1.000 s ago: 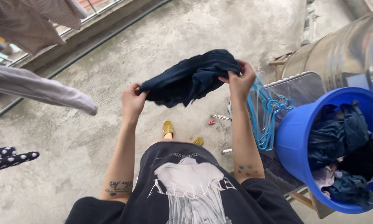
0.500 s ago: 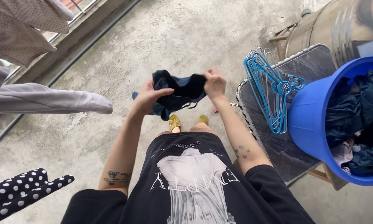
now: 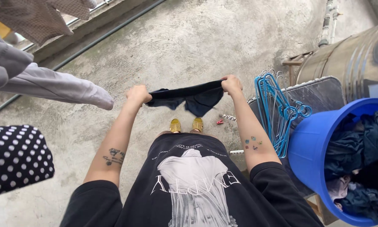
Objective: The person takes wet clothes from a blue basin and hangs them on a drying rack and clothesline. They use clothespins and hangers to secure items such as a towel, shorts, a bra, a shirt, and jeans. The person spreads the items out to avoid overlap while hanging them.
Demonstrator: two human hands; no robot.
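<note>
My left hand [image 3: 138,94] and my right hand [image 3: 231,84] each grip one end of a small dark navy garment [image 3: 192,97]. It is pulled taut between them at waist height, over my feet in yellow sandals [image 3: 185,125]. The cloth hangs down a little in the middle. To my right a bunch of light blue hangers [image 3: 278,110] leans on a grey board, next to a blue bucket [image 3: 310,145] holding several dark wet clothes.
A metal tank [image 3: 348,63] stands at the far right. Grey and checked clothes [image 3: 50,86] hang at the left, with a black polka-dot cloth [image 3: 14,157] below them. Red and striped pegs [image 3: 223,119] lie on the concrete floor. A ledge and pipe run along the top left.
The bunched garment has been spread out: my hands moved apart and pulled it into a tight band. The view shifted, so the polka-dot cloth looms larger at the left.
</note>
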